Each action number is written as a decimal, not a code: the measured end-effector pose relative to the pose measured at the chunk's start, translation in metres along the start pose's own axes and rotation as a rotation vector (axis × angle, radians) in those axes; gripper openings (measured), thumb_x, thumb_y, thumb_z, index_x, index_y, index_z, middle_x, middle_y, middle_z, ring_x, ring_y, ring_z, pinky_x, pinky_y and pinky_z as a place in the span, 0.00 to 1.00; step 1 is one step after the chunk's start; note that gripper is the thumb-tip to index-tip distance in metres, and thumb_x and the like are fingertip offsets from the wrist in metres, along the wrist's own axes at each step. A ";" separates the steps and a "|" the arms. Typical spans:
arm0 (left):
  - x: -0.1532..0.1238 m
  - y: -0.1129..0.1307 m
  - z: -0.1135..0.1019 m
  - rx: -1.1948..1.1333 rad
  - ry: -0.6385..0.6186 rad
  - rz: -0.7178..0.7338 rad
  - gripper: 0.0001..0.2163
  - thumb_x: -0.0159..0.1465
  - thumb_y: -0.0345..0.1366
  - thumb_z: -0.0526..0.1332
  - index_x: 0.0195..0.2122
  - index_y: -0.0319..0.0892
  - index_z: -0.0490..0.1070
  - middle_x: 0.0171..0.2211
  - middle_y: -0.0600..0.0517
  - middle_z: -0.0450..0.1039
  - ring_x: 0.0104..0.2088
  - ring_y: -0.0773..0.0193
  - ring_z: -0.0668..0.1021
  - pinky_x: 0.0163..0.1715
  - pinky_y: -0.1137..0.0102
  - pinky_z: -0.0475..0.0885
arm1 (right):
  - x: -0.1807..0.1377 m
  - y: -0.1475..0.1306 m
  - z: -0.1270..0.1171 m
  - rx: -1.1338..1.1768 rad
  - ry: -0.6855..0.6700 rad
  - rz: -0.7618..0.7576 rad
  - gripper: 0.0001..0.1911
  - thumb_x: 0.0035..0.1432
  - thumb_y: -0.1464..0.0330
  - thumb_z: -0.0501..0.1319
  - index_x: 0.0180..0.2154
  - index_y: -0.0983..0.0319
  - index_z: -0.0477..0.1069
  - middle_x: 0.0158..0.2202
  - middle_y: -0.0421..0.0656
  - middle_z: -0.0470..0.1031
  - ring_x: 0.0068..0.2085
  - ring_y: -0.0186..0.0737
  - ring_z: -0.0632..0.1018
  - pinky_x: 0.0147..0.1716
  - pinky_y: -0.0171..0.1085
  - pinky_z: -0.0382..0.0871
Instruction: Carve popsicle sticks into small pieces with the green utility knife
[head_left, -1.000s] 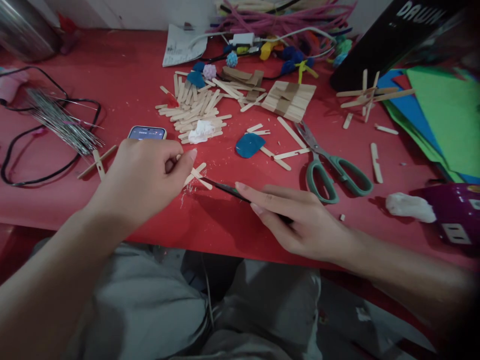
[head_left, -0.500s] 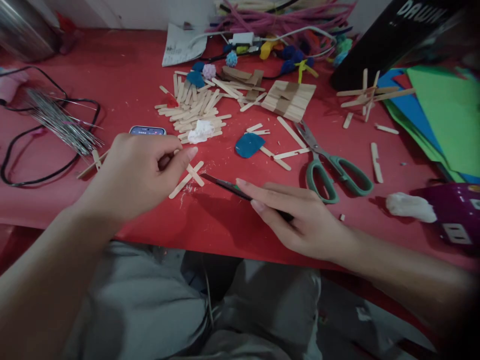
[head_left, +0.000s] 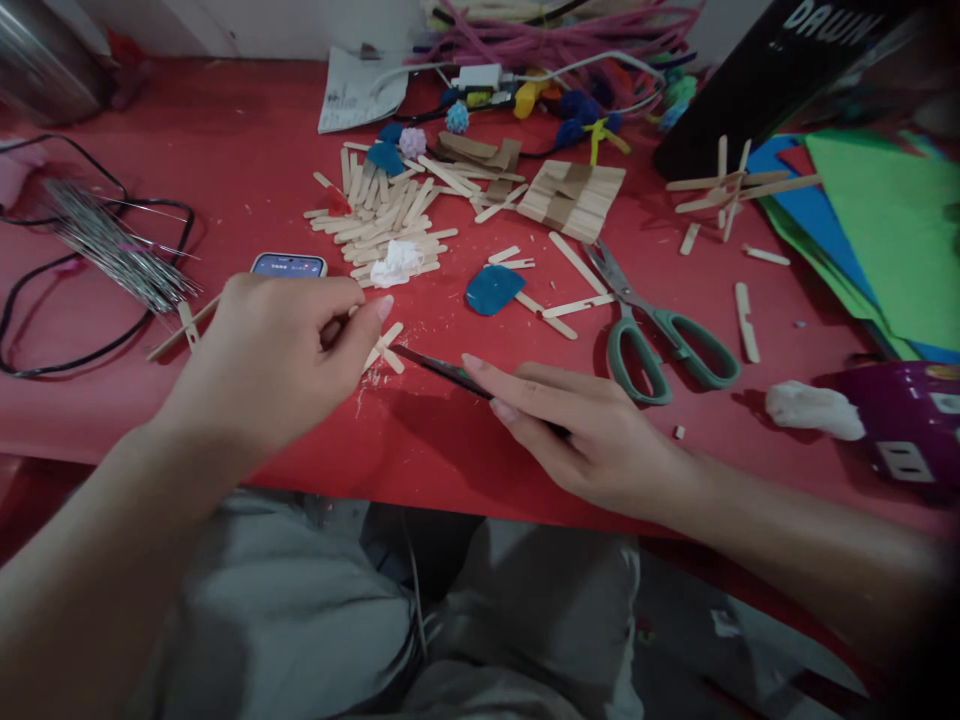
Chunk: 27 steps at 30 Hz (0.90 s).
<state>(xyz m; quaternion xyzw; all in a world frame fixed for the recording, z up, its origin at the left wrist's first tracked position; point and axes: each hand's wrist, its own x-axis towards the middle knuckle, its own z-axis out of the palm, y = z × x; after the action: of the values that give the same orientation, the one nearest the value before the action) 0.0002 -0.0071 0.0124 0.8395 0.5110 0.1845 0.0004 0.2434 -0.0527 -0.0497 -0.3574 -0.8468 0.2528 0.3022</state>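
Observation:
My left hand [head_left: 277, 350] pinches a small cross of two wooden sticks [head_left: 384, 347] just above the red table [head_left: 247, 160]. Its thumb and fingers are pressed together on one stick end. My right hand [head_left: 592, 430] lies low on the table and grips a thin dark blade [head_left: 439, 366], forefinger stretched along it. The blade tip points left and touches the stick cross. Pale shavings [head_left: 369, 385] lie on the table under the cross.
A phone [head_left: 289, 265] sits behind my left hand. A heap of wooden sticks [head_left: 382, 215], white putty [head_left: 396, 263], a blue blob [head_left: 493, 288], green-handled scissors [head_left: 660, 335], a stick panel [head_left: 574, 197], coloured paper [head_left: 885, 220], wires [head_left: 112, 250] and a purple box [head_left: 904, 420] crowd the table.
My left hand turned the stick cross, first tilting it out, then drawing it back in against the blade tip. The right hand with the blade shifted slightly left.

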 end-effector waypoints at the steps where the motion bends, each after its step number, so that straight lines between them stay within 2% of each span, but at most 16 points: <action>1: 0.000 0.000 0.000 -0.002 -0.001 0.000 0.20 0.65 0.36 0.56 0.17 0.41 0.51 0.15 0.60 0.43 0.18 0.73 0.50 0.21 0.72 0.50 | 0.000 0.000 0.000 0.003 0.000 -0.003 0.24 0.68 0.73 0.53 0.63 0.68 0.64 0.30 0.40 0.67 0.29 0.31 0.69 0.31 0.29 0.70; 8: -0.001 -0.002 0.001 -0.013 0.022 0.027 0.20 0.65 0.36 0.56 0.17 0.42 0.51 0.14 0.61 0.44 0.17 0.73 0.50 0.21 0.72 0.49 | 0.000 0.000 0.000 -0.018 -0.008 0.014 0.24 0.68 0.74 0.53 0.64 0.69 0.63 0.29 0.40 0.65 0.28 0.31 0.69 0.29 0.29 0.69; 20: -0.001 -0.005 0.004 0.018 0.100 0.107 0.20 0.65 0.36 0.55 0.17 0.42 0.50 0.14 0.61 0.43 0.17 0.73 0.49 0.20 0.71 0.48 | -0.001 -0.001 0.000 -0.022 -0.026 0.011 0.24 0.68 0.74 0.52 0.63 0.68 0.64 0.32 0.43 0.71 0.31 0.32 0.73 0.33 0.30 0.72; 27: -0.001 -0.003 0.007 -0.001 0.113 0.104 0.20 0.65 0.36 0.55 0.17 0.42 0.50 0.14 0.60 0.42 0.17 0.73 0.50 0.20 0.71 0.48 | -0.001 0.001 0.000 -0.027 -0.017 -0.014 0.24 0.68 0.74 0.52 0.63 0.67 0.64 0.33 0.43 0.72 0.31 0.32 0.73 0.33 0.30 0.72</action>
<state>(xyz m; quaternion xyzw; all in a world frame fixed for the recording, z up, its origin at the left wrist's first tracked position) -0.0008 -0.0056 0.0050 0.8533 0.4657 0.2315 -0.0378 0.2444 -0.0531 -0.0506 -0.3535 -0.8551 0.2424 0.2919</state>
